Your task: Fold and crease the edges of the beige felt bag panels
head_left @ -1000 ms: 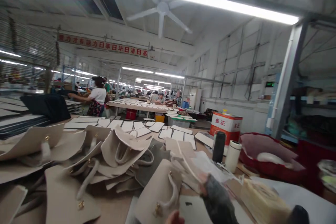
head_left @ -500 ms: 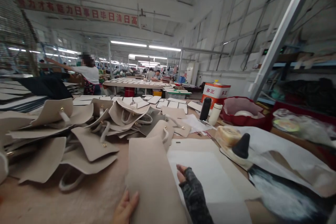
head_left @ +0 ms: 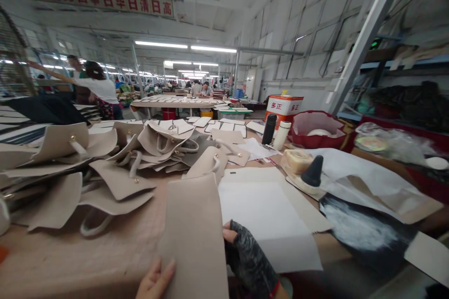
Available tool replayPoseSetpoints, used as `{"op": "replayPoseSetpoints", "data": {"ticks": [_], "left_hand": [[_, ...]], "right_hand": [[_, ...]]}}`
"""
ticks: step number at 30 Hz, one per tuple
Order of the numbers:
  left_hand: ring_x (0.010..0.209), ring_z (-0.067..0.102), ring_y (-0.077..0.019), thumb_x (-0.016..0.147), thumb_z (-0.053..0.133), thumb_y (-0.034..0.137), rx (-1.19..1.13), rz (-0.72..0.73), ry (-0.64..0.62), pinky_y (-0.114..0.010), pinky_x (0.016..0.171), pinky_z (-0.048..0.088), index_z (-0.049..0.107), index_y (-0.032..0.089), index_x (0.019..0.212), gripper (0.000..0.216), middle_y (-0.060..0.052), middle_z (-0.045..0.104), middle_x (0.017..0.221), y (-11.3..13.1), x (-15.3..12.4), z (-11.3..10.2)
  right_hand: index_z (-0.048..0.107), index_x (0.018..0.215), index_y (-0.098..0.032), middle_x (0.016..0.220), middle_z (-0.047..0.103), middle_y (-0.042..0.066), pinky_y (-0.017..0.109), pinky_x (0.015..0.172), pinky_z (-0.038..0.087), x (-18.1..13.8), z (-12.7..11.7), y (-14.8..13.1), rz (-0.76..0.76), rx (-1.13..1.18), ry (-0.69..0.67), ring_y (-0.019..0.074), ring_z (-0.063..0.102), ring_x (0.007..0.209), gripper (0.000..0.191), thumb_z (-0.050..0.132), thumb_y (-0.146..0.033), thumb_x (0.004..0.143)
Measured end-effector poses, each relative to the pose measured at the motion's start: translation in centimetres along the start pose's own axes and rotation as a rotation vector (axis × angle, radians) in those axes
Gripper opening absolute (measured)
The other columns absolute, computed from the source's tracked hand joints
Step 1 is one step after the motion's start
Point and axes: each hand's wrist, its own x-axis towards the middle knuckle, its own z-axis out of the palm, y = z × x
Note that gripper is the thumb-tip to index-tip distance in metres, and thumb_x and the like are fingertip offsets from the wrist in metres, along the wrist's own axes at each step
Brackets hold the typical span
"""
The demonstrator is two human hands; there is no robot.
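From my seat, the heap of beige handled bag pieces [head_left: 115,163] on the left looks finished. My bare left hand [head_left: 154,282] rests flat, fingers spread, under the plain beige leather panel [head_left: 194,233]; my grey-gloved right hand [head_left: 250,261] pinches its right edge over white paper [head_left: 266,215]. No handle attached yet.

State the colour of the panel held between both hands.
Beige, plain; the panel shows best in the head view.
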Motion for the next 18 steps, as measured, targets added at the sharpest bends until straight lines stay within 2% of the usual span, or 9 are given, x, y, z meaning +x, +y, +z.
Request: {"op": "replayPoseSetpoints", "data": {"ticks": [3,5,7,8,10,12,15,18], "left_hand": [[0.113,0.048,-0.0386,0.049,0.078,0.037,0.289,0.225,0.132,-0.049,0.095,0.039,0.056,0.014,0.108,0.067,-0.014,0.064,0.108,0.3,0.7,0.2],[0.120,0.039,-0.0373,0.054,0.074,0.040,0.501,0.510,0.229,-0.047,0.103,0.027,0.052,0.013,0.111,0.067,-0.017,0.052,0.124,0.7,0.6,0.8],[0.117,0.041,-0.0344,0.061,0.068,0.041,0.670,0.745,0.244,-0.043,0.103,0.026,0.055,0.016,0.106,0.053,-0.015,0.052,0.121,1.1,-0.1,1.8],[0.109,0.048,-0.0324,0.065,0.065,0.042,0.737,0.776,0.189,-0.040,0.098,0.032,0.058,0.017,0.097,0.042,-0.012,0.058,0.110,1.3,-0.5,2.5],[0.078,0.058,-0.0260,0.072,0.057,0.048,0.811,0.622,-0.022,-0.034,0.073,0.045,0.057,0.019,0.076,0.028,-0.005,0.062,0.077,1.6,-1.2,3.9],[0.055,0.053,-0.0185,0.076,0.050,0.054,0.781,0.459,-0.147,-0.028,0.053,0.043,0.047,0.021,0.064,0.035,0.002,0.053,0.057,1.8,-1.5,5.1],[0.045,0.046,-0.0137,0.075,0.049,0.058,0.723,0.388,-0.174,-0.023,0.044,0.036,0.037,0.022,0.061,0.041,0.006,0.044,0.049,2.1,-1.4,5.6],[0.049,0.047,-0.0138,0.078,0.045,0.056,0.718,0.371,-0.226,-0.023,0.045,0.035,0.036,0.022,0.062,0.039,0.007,0.043,0.052,2.5,-1.5,5.3]], "right_hand": [[0.051,0.068,-0.016,0.058,0.052,-0.002,0.021,0.047,0.039,0.3,-0.2,0.5,0.014,-0.001,0.002,0.0104,0.049,0.051,0.025,0.060,-0.039,0.070],[0.052,0.069,-0.016,0.060,0.054,-0.001,0.022,0.048,0.041,0.5,0.0,0.7,-0.001,-0.057,0.005,0.0112,0.051,0.052,0.026,0.060,-0.040,0.070],[0.054,0.072,-0.015,0.063,0.056,0.000,0.023,0.049,0.042,0.8,0.6,0.9,0.010,-0.143,-0.011,0.0120,0.052,0.053,0.025,0.059,-0.040,0.069],[0.055,0.072,-0.015,0.065,0.056,0.001,0.023,0.048,0.041,0.9,1.0,1.0,0.016,-0.194,-0.020,0.0122,0.052,0.053,0.025,0.059,-0.039,0.068],[0.055,0.071,-0.016,0.064,0.056,0.002,0.023,0.048,0.040,1.0,2.0,0.8,0.003,-0.288,-0.034,0.0124,0.051,0.053,0.024,0.060,-0.039,0.067],[0.053,0.065,-0.017,0.061,0.054,0.001,0.024,0.049,0.040,0.9,3.2,0.3,-0.043,-0.365,-0.051,0.0131,0.049,0.054,0.026,0.061,-0.042,0.066],[0.050,0.061,-0.019,0.059,0.052,0.002,0.025,0.050,0.040,0.6,4.6,-0.6,-0.119,-0.425,-0.083,0.0148,0.048,0.057,0.032,0.060,-0.049,0.066],[0.051,0.063,-0.018,0.061,0.054,0.002,0.027,0.052,0.042,0.7,4.9,-0.6,-0.095,-0.462,-0.113,0.0154,0.050,0.058,0.034,0.059,-0.052,0.068]]}}
